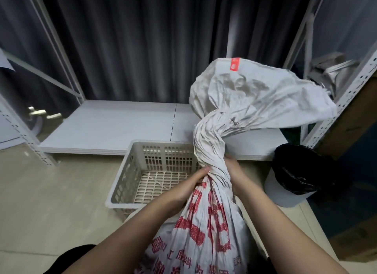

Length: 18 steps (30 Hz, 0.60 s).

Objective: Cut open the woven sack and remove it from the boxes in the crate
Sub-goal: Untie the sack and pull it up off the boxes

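Note:
A white woven sack (pixel 240 98) with red printing is twisted into a rope-like neck in front of me. Its loose upper part billows up to the right, with an orange label near the top. My left hand (pixel 189 184) grips the twisted neck from the left. My right hand (pixel 234 169) grips it from the right, partly hidden behind the fabric. A white perforated plastic crate (pixel 130 171) stands on the floor just behind my hands; its visible left part holds nothing. The sack covers the crate's right part. No boxes are visible.
A low white shelf board (pixel 114 125) lies behind the crate, framed by grey metal rack uprights (pixel 346 94). A white bin with a black liner (pixel 293 176) stands at the right. Dark curtains hang behind. Beige floor spreads to the left.

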Available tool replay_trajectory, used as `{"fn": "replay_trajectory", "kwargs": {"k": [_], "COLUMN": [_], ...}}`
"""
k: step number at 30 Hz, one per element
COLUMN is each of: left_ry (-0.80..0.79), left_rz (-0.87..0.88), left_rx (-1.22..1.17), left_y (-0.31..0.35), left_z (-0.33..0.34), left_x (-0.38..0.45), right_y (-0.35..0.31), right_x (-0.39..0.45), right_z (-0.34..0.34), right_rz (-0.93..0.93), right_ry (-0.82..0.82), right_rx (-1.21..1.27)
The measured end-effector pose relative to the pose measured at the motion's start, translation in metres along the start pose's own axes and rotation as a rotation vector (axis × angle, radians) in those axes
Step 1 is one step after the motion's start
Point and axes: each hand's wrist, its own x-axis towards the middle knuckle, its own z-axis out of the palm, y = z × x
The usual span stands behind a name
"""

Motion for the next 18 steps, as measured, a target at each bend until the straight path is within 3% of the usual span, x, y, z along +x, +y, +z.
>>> {"fn": "replay_trajectory", "kwargs": {"k": [2, 4, 9, 12, 15, 18], "left_ry": [0.002, 0.061, 0.603, 0.489, 0.307, 0.244], "left_rz": [0.010, 0.010, 0.195, 0.122, 0.055, 0.031], "left_rx": [0.009, 0.024, 0.093, 0.065, -0.066, -0.127], "left_y": [0.003, 0.007, 0.010, 0.009, 0.008, 0.014], "left_z": [-0.003, -0.007, -0.019, -0.012, -0.017, -0.034], "left_x": [-0.001, -0.006, -0.005, -0.007, -0.019, -0.035], "right_y": [0.004, 0.003, 0.000, 0.019, 0.017, 0.005], "right_x": [0.005, -0.003, -0.045, -0.053, -0.049, -0.046], "right_z": [-0.003, -0.005, -0.003, 0.009, 0.016, 0.015], "right_rz": [-0.094, -0.128, -0.148, -0.258, -0.354, -0.334], "right_ry": [0.132, 0.132, -0.158, -0.180, -0.097, -0.042], "right_rx": [-0.109, -0.126, 0.031, -0.207, -0.070, 0.048]}}
